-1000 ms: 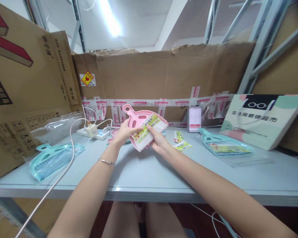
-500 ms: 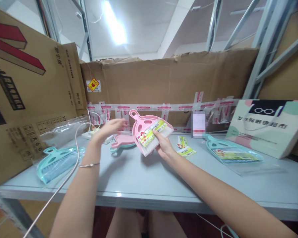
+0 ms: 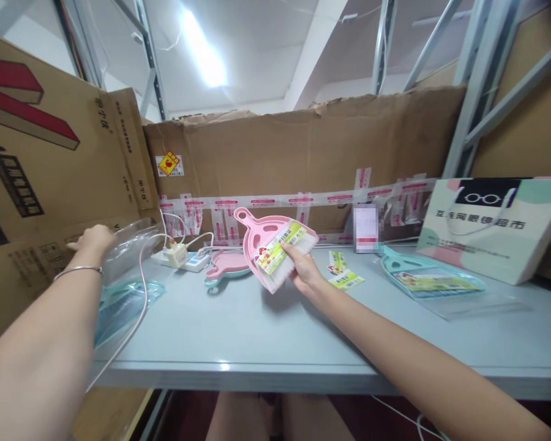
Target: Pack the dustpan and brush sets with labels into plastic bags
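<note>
My right hand (image 3: 305,268) is closed on a pink dustpan (image 3: 269,226) held tilted above the table. A white-bristled brush (image 3: 280,269) lies in the dustpan, and a green-and-yellow printed card (image 3: 282,248) is under my thumb. Over at the left, my left hand (image 3: 94,237) reaches beside clear plastic bags (image 3: 135,248), its fingers partly visible and stretched out, with nothing seen in them. Below that forearm lies a bagged turquoise dustpan set (image 3: 126,300), partly covered by the arm. Stacked pink and turquoise dustpans (image 3: 229,263) rest behind the held one.
Loose printed cards (image 3: 346,278) lie right of centre. A bagged turquoise dustpan (image 3: 431,282) sits at the right before a pale box (image 3: 491,233). A power strip (image 3: 195,260) and white cable (image 3: 142,263) are at the left. Cardboard (image 3: 303,153) walls the table's back.
My left hand has swung left, from near the pink dustpan to the plastic bags. The right hand keeps holding the dustpan almost in place. The view has shifted slightly.
</note>
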